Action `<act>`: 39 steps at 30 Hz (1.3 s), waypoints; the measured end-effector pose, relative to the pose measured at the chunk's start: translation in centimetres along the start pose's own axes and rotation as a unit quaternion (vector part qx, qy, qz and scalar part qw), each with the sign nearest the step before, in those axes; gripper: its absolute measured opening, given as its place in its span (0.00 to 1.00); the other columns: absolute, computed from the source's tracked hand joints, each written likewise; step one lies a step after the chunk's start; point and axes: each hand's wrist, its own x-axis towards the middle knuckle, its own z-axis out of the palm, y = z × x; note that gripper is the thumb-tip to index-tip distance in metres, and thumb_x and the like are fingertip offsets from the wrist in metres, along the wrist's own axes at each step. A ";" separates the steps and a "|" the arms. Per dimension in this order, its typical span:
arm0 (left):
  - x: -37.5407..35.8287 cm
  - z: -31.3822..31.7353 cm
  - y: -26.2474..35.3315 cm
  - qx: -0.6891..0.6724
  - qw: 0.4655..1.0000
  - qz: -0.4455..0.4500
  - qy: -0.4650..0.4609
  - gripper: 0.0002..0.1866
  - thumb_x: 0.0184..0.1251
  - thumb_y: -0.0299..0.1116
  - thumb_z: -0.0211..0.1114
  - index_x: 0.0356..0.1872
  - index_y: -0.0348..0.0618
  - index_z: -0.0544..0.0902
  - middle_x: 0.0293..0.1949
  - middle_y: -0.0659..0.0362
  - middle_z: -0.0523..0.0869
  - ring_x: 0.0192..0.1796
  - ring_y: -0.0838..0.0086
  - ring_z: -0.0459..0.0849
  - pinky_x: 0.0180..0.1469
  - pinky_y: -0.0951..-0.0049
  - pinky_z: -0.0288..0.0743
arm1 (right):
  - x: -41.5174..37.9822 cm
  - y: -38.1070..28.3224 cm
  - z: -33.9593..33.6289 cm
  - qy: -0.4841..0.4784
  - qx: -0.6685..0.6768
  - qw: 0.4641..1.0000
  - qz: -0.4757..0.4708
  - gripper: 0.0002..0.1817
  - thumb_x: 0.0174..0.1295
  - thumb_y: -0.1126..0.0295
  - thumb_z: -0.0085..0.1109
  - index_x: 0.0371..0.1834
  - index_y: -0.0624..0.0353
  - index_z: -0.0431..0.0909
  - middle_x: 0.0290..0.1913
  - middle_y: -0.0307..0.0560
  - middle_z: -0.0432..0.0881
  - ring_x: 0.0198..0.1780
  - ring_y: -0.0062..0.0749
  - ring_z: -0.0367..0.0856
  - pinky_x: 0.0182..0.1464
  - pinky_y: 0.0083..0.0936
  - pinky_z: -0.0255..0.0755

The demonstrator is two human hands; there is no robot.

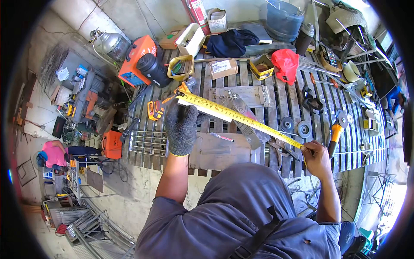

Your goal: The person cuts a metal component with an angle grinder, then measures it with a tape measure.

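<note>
A yellow tape measure blade (pixel 241 117) is stretched at a slant between my two hands above the bench. My left hand (pixel 181 127), in a dark knit glove, is closed at the blade's left end, beside a pale flat strip (pixel 207 111) lying along the blade. Bare, my right hand (pixel 316 159) pinches the blade's right end; I cannot make out a tape case. Below the blade are a grey ribbed piece (pixel 250 125) and a flat metal plate (pixel 220 154) with a marker (pixel 222 137) on it. Left of the glove sits a yellow-and-black tool part (pixel 155 110).
The slatted metal bench (pixel 358 144) carries grinding discs (pixel 304 129), a yellow-handled tool (pixel 335 137), a red bag (pixel 285 66), a cardboard box (pixel 223 68), yellow bins (pixel 181 67) and a black jug (pixel 153 70). A person in pink (pixel 55 154) is at far left, near metal frames.
</note>
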 end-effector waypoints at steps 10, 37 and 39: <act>-0.1 0.6 1.3 -0.071 0.997 -0.006 0.003 0.21 0.89 0.32 0.67 0.74 0.35 0.78 0.59 0.49 0.89 0.55 0.61 0.95 0.55 0.55 0.98 | 0.3 -1.1 -2.4 0.036 -0.024 0.999 -0.003 0.08 0.75 0.69 0.72 0.45 0.63 0.92 0.40 0.56 0.89 0.38 0.57 0.89 0.43 0.44 0.79; -0.4 1.8 2.4 -0.173 0.983 0.056 0.008 0.20 0.90 0.37 0.64 0.75 0.41 0.79 0.63 0.49 0.90 0.63 0.53 0.93 0.59 0.53 0.97 | 0.9 -4.3 -6.8 0.098 -0.066 0.992 -0.045 0.07 0.76 0.70 0.71 0.46 0.63 0.91 0.43 0.54 0.89 0.44 0.58 0.89 0.49 0.46 0.81; -0.4 1.9 2.5 -0.177 0.983 0.057 0.005 0.20 0.91 0.37 0.64 0.75 0.41 0.79 0.63 0.49 0.90 0.64 0.53 0.93 0.59 0.53 0.97 | 1.0 -4.4 -6.8 0.097 -0.063 0.992 -0.042 0.07 0.76 0.70 0.71 0.46 0.63 0.91 0.43 0.54 0.89 0.44 0.58 0.89 0.48 0.46 0.80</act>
